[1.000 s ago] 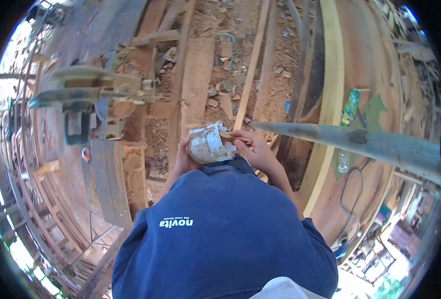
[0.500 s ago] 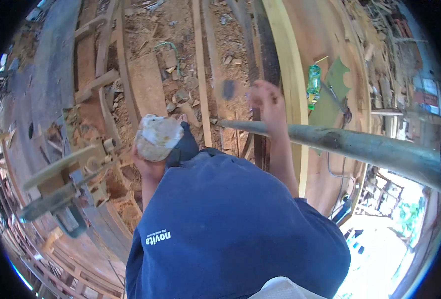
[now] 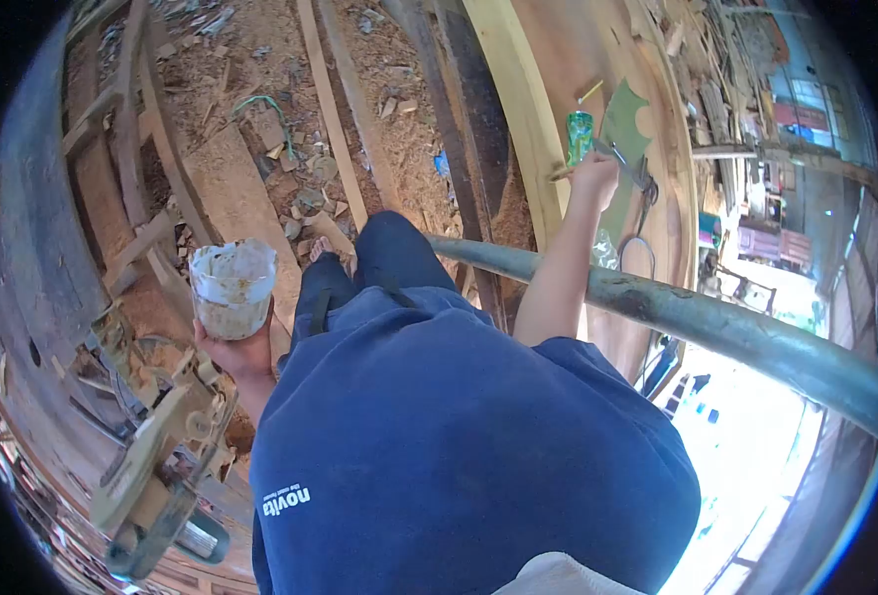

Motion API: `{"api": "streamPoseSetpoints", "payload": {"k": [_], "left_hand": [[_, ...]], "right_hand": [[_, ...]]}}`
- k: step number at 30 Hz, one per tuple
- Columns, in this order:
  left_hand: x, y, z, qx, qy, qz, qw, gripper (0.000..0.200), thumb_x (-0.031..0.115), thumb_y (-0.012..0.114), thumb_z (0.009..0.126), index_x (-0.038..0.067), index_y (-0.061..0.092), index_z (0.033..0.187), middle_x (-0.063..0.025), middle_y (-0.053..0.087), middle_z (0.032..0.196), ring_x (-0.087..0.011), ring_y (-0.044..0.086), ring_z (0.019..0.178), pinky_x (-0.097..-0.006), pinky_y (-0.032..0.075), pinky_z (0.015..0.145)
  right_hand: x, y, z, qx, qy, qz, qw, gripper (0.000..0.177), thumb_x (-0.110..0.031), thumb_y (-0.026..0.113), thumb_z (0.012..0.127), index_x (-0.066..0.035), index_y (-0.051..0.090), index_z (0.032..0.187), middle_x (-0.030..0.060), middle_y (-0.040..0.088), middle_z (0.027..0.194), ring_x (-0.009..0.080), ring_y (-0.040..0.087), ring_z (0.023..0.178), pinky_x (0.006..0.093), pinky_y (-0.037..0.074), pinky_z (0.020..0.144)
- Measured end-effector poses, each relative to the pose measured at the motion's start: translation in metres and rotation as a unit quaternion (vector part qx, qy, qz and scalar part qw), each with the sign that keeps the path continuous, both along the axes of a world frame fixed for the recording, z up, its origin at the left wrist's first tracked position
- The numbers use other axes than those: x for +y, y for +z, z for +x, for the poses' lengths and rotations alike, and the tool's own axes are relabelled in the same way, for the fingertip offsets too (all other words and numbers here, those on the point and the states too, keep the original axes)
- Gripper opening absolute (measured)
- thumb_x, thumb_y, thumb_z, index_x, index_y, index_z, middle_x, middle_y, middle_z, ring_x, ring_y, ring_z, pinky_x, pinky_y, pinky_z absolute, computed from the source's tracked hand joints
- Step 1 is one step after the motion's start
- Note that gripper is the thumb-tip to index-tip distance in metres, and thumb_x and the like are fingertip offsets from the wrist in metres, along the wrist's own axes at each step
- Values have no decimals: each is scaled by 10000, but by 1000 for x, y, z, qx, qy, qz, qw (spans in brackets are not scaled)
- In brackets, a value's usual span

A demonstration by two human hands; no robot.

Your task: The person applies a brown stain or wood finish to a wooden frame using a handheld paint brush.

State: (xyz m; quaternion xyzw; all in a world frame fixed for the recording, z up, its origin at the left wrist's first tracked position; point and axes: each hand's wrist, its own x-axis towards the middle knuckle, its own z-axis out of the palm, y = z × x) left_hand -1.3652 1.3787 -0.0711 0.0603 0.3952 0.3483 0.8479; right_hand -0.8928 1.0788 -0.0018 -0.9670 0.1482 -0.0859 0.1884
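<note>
My left hand (image 3: 235,349) is wrapped round a whitish, stained plastic tub (image 3: 233,290) with a ragged rim, held upright at my left side. My right hand (image 3: 594,180) reaches out over the wooden board at the right, its fingers closed. A short brown end pokes out of them, but what it belongs to I cannot make out. Close beyond that hand is a green bottle (image 3: 579,134). Beside it lie a flat green template (image 3: 625,121) with curved cut-outs and a thin metal tool (image 3: 619,159).
A thick grey pole (image 3: 677,302) crosses under my right arm. At lower left stands a dusty machine (image 3: 156,466). Long timber strips (image 3: 332,114) lie over ground strewn with sawdust and wood scraps. A pale beam (image 3: 518,99) runs along the board (image 3: 669,188).
My right hand has moved right, from over the ground to beside the green bottle. The tub has shifted left and stands more upright in my left hand. My view has turned.
</note>
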Motion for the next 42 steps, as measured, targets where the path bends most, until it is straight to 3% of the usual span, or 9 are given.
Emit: {"api": "streamPoseSetpoints", "payload": {"k": [7, 11, 12, 25, 31, 33, 35, 38, 42], "left_hand": [[4, 8, 52, 177, -51, -88, 979, 690, 594, 423, 869, 209, 376, 1440, -98, 381, 1477, -370, 385, 1327, -639, 364, 999], [14, -20, 88, 297, -142, 114, 937, 675, 581, 430, 877, 165, 421, 1408, -110, 418, 1452, -392, 419, 1296, -639, 375, 990], [26, -17, 110, 274, -102, 3, 956, 682, 574, 449, 870, 152, 422, 1406, -107, 411, 1457, -377, 409, 1308, -614, 381, 1004], [75, 50, 417, 206, -401, 69, 890, 661, 555, 464, 859, 155, 441, 1386, -102, 460, 1391, -331, 443, 1272, -538, 400, 994], [58, 65, 524, 92, -589, 184, 782, 618, 494, 398, 910, 70, 454, 1356, -124, 494, 1368, -319, 466, 1270, -480, 401, 1020], [44, 76, 544, 136, -636, 343, 678, 600, 472, 377, 927, 60, 450, 1356, -126, 484, 1383, -322, 463, 1276, -474, 386, 1044], [58, 58, 556, 68, -634, 82, 766, 587, 460, 378, 936, 69, 434, 1371, -129, 487, 1376, -331, 466, 1270, -474, 378, 1057], [28, 89, 579, 127, -650, 119, 740, 597, 471, 428, 928, 83, 426, 1382, -124, 486, 1377, -316, 470, 1271, -484, 379, 1056], [16, 89, 628, 203, -661, 134, 710, 609, 480, 459, 921, 100, 419, 1395, -113, 474, 1394, -300, 452, 1293, -497, 367, 1063]], "right_hand": [[41, -1, -8, 20, 62, -97, 993, 334, -306, 473, 920, -14, 582, 1040, 273, 667, 956, 429, 655, 922, 510, 512, 810], [80, -14, 7, 69, 77, -92, 990, 325, -328, 481, 938, -32, 562, 1047, 277, 665, 909, 446, 650, 896, 533, 508, 793], [88, -18, 18, 65, 73, -85, 992, 330, -343, 494, 930, -45, 568, 1051, 279, 663, 903, 459, 643, 890, 542, 506, 781], [99, -1, 131, 33, 83, 154, 984, 225, -243, 619, 863, -48, 577, 966, 234, 652, 727, 413, 658, 720, 497, 534, 687], [73, 22, 169, 3, 90, 433, 897, 267, -290, 615, 879, -27, 659, 875, 157, 651, 698, 292, 660, 645, 382, 516, 641], [61, 23, 168, 28, 56, 454, 889, 301, -314, 611, 889, -20, 662, 847, 131, 634, 677, 247, 624, 619, 362, 498, 623], [54, 24, 166, 51, 37, 470, 880, 339, -337, 607, 899, -13, 664, 819, 106, 617, 657, 201, 589, 594, 341, 480, 605], [42, 2, 152, 14, -86, 525, 847, 368, -337, 580, 890, -1, 616, 747, 96, 576, 589, 175, 588, 582, 354, 466, 564], [3, -36, 125, -151, -339, 658, 655, 235, -223, 517, 948, -12, 603, 889, 26, 555, 703, 112, 554, 600, 263, 458, 521]]}}
